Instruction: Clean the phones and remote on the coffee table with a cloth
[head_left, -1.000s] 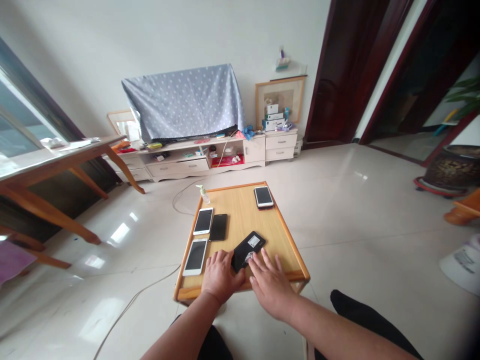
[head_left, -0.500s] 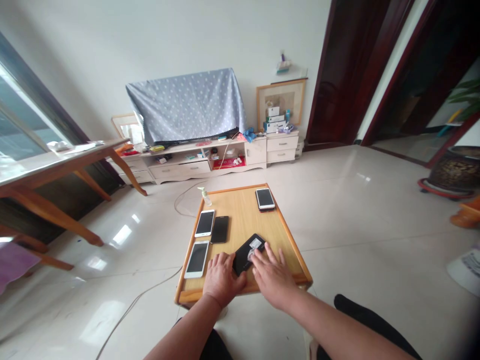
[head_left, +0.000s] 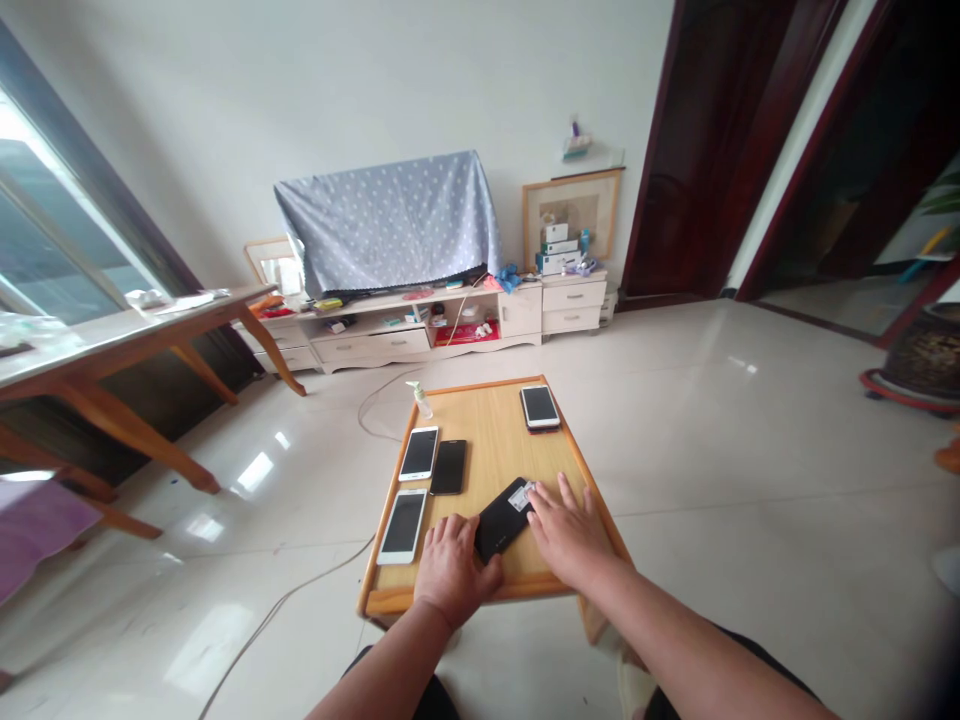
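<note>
A black phone lies face down and slanted on the small wooden table, with a white label near its upper end. My left hand grips its lower left part, thumb at the near edge and fingers along the left side. My right hand is at the upper right edge of the phone. Its index finger and thumb side close on a small pale piece beside the label, too small to name. The other fingers of that hand are spread over the table.
To the left lie two white phones and another black phone. A small pump bottle stands at the far left corner. Stacked phones sit at the far right. A cable runs over the floor.
My right hand has slid a little across the phone towards its right edge, uncovering more of the back. My left hand keeps its hold. The whole view has shifted slightly.
</note>
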